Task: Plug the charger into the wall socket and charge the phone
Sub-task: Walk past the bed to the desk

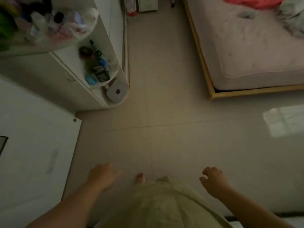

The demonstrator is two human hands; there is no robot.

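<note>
Hands hang low over a pale tiled floor [172, 96], seen from above in dim light. The left hand [102, 176] is held out palm down near the bottom edge of the floor, its fingers loosely extended and close together, gripping nothing. The right hand [213, 181] floats well apart from it on the other side of the body, fingers curled loosely inward with gaps between them, also gripping nothing. Between the two forearms a light green garment [164, 204] covers the person's front, and one bare foot [140, 178] with painted toenails shows on the tiles just beyond its hem.

At the floor's far left corner stands a white cabinet with rounded open shelves [105, 83]. The top shelf carries blurred bottles and bags [62, 23]; the middle shelf holds small dark and blue items [97, 66] too blurred to name; the lowest shelf bears a flat grey square object [117, 91]. A white door or panel [32, 145] fills the near left edge.

At the far right corner lies a mattress [255, 51] in a wooden frame [204, 66], with red and grey bedding [269, 7] bunched at its far end. A bright patch of window light [283, 122] falls on the tiles at the right edge.

Charger, phone and wall socket cannot be made out anywhere in view.
</note>
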